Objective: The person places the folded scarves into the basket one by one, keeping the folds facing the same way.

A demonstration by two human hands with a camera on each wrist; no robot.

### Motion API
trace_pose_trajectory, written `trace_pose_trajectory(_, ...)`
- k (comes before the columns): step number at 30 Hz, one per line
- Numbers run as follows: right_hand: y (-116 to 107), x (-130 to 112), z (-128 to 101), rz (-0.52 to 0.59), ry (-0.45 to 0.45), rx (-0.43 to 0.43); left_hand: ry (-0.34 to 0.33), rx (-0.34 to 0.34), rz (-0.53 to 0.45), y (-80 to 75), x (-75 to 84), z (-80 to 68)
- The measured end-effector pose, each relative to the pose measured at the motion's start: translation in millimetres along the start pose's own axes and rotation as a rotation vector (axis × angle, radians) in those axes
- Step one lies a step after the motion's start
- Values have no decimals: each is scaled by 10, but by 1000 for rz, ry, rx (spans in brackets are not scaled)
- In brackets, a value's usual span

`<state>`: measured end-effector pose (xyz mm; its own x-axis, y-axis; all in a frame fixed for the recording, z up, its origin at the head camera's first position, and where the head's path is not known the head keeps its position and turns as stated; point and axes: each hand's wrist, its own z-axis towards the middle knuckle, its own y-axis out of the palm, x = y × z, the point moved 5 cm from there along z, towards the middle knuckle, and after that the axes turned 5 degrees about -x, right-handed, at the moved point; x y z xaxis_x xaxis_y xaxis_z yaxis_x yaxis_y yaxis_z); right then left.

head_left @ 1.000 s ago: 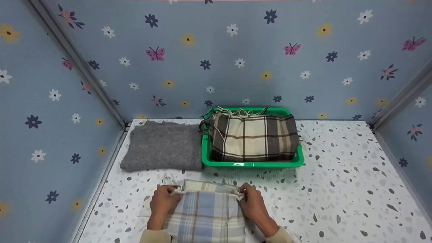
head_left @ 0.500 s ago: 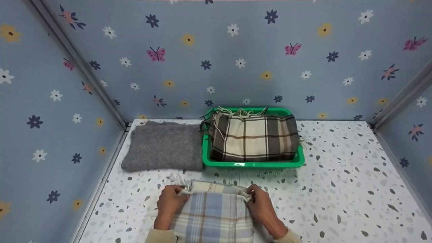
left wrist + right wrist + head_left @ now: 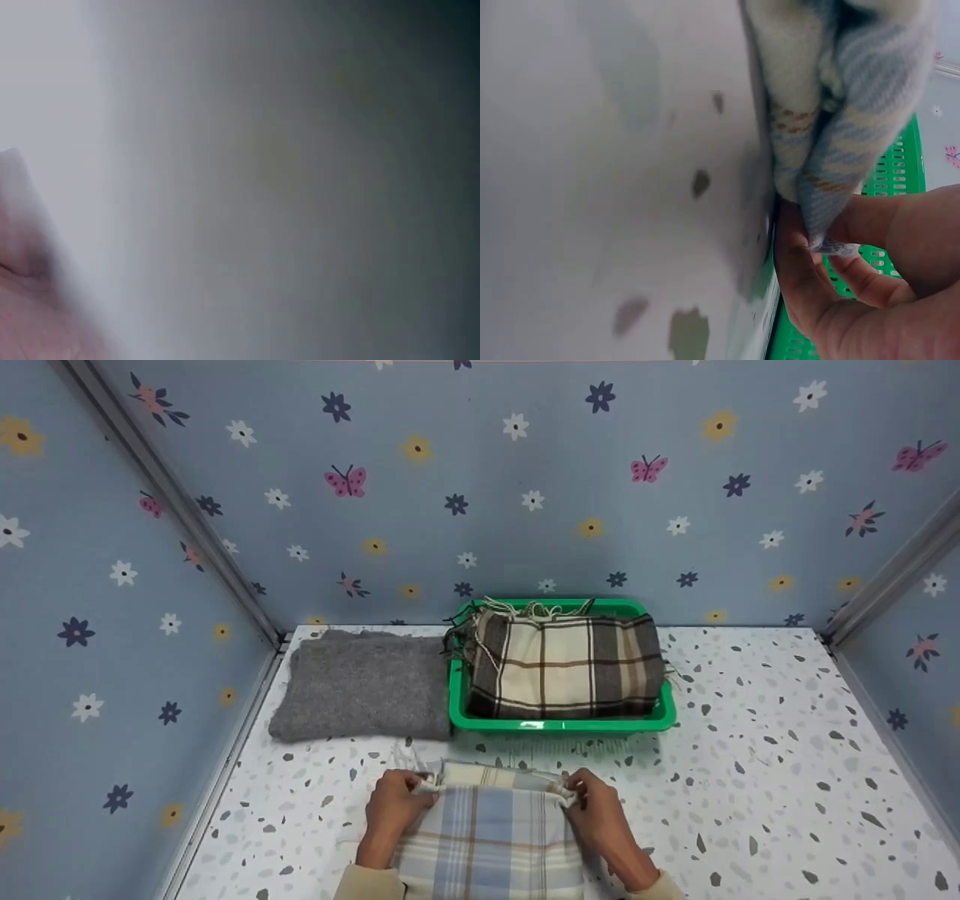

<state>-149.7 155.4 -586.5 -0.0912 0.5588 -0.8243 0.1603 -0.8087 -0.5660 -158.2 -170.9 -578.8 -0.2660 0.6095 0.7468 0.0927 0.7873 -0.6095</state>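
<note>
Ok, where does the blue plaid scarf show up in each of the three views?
Head: the blue plaid scarf lies bottom centre, its far corners pinched by the left hand and the right hand.
Left wrist: not visible; the picture is only blur.
Right wrist: upper right, its folded edge pinched by the right hand.
Shared landmark: the green basket, behind the scarf in the head and right wrist views.

blue floral walls (image 3: 480, 495) enclose a speckled white tabletop (image 3: 765, 780).
</note>
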Motion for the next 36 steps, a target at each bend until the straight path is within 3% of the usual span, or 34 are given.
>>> trace_pose_trajectory(22, -258, 154, -37, -40, 63, 45, 111, 4, -23, 242, 197, -16)
trace_pose_trajectory(24, -284, 166, -35, -46, 66, 54, 152, 31, -29, 305, 116, 47)
trace_pose_trajectory(28, -326, 198, -33, -36, 71, 61, 159, 45, 6, 453, -99, 202)
trace_pose_trajectory(32, -363, 229, -28, -32, 80, 59, 112, 27, 20, 432, 38, 120)
trace_pose_trajectory(36, -402, 256, -21, -32, 98, 59, 115, 36, 14, 350, 277, -22)
